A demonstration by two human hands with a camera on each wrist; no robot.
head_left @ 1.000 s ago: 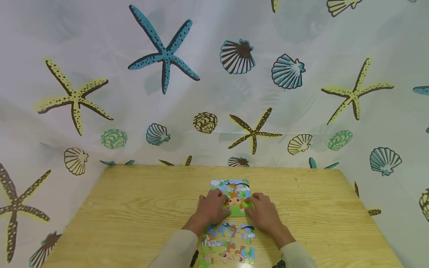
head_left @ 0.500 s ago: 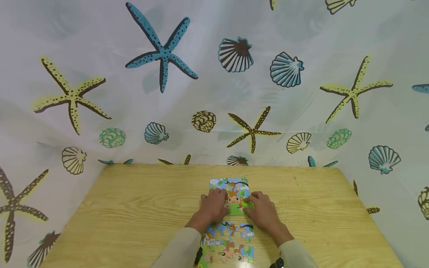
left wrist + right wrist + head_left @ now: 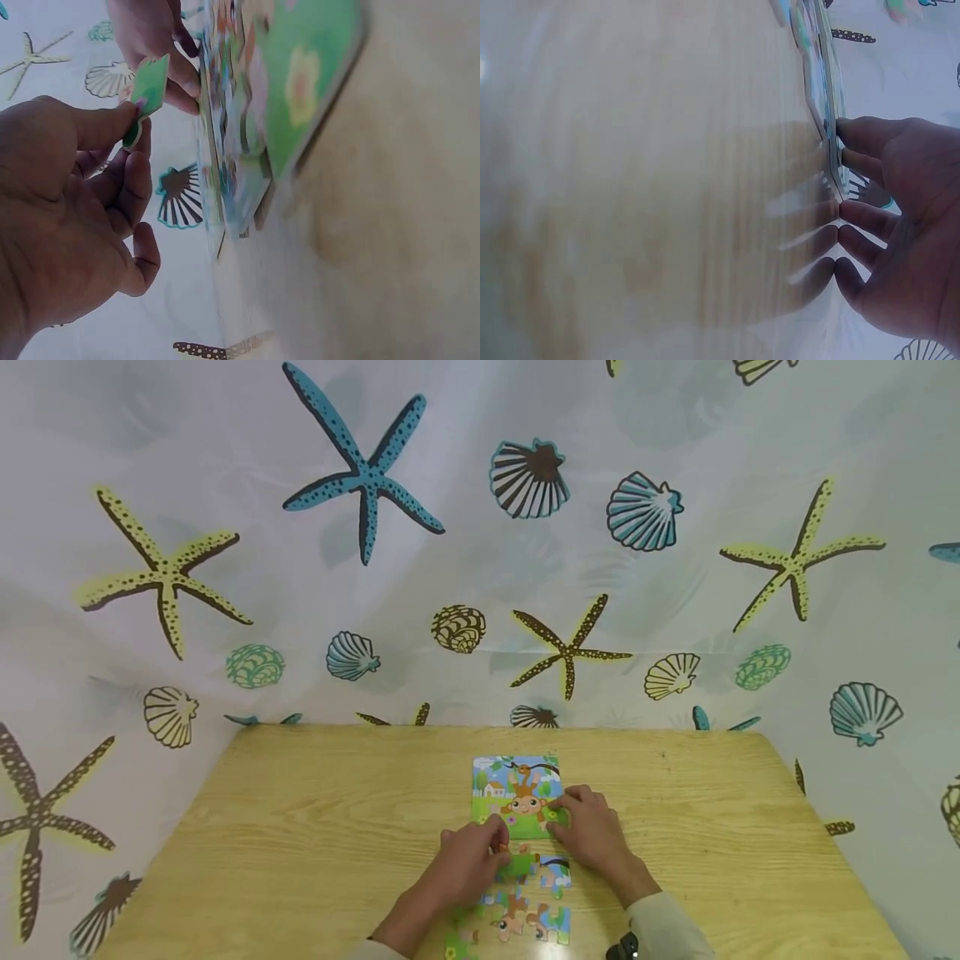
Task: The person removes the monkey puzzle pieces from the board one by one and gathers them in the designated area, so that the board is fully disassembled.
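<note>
My left hand pinches a green jigsaw piece between thumb and fingers, lifted above the loose pieces. My right hand is at the right side of the monkey picture board. Its thumb and forefinger pinch a green jigsaw piece with a yellow flower at the board's edge. In the right wrist view, the right hand's other fingers touch the tabletop. Loose jigsaw pieces lie nearer me, showing parts of a monkey, a branch and grass; my left hand and forearm partly cover them.
The wooden table extends to both sides of the board. Behind it and at its sides hangs a white cloth printed with starfish and shells.
My left hand has drawn back from the board's left side towards me, carrying a green jigsaw piece and uncovering the house picture. The right hand stays nearly in place.
</note>
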